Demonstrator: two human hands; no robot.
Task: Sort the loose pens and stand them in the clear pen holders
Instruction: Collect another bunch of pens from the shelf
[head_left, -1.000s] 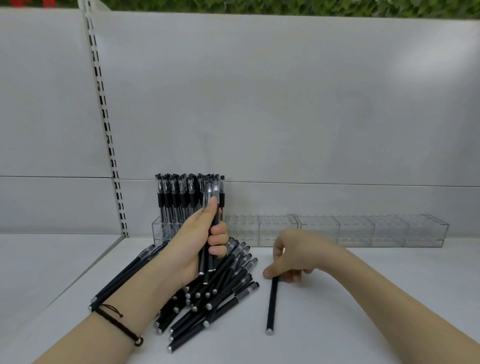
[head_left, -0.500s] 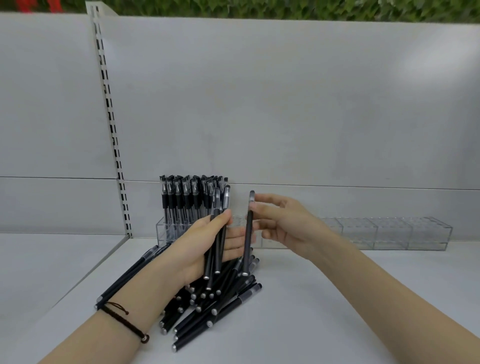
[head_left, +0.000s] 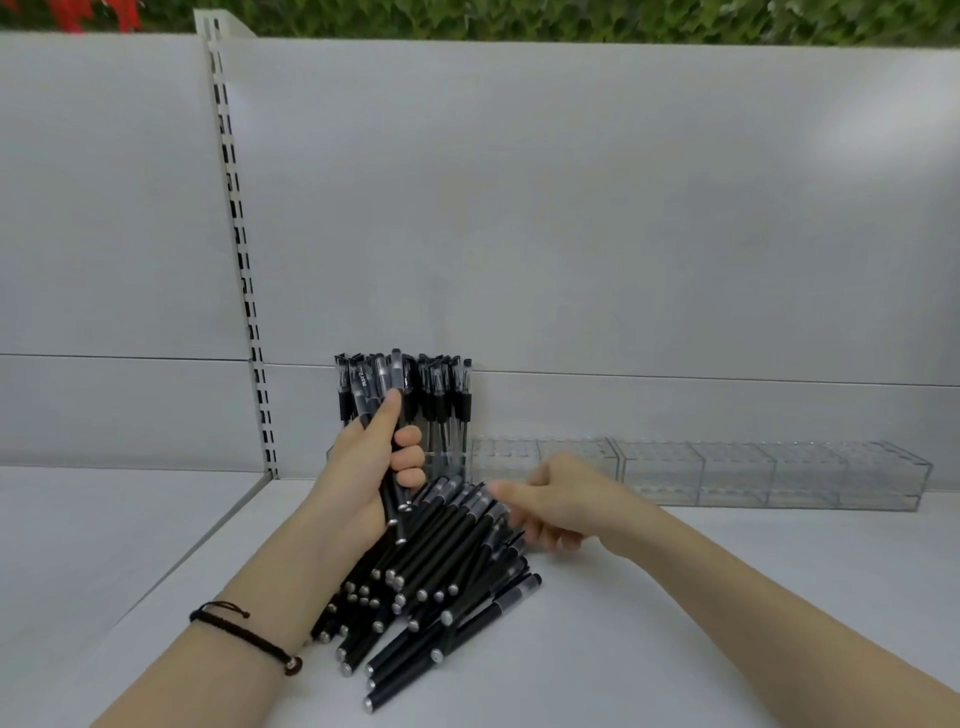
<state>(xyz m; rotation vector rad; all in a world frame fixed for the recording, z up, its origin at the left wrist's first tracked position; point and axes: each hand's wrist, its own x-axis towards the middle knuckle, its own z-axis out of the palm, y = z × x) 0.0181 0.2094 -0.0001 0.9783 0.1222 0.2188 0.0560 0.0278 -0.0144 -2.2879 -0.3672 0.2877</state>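
L hand (head_left: 371, 478) fisted on upright pens (head_left: 390, 415) above pile (head_left: 441, 582). R hand (head_left: 558, 501) empty, half-open, blurry, at pile's right edge, so nearer. Pile pens' long axes slant up-right toward holders (head_left: 727, 470).
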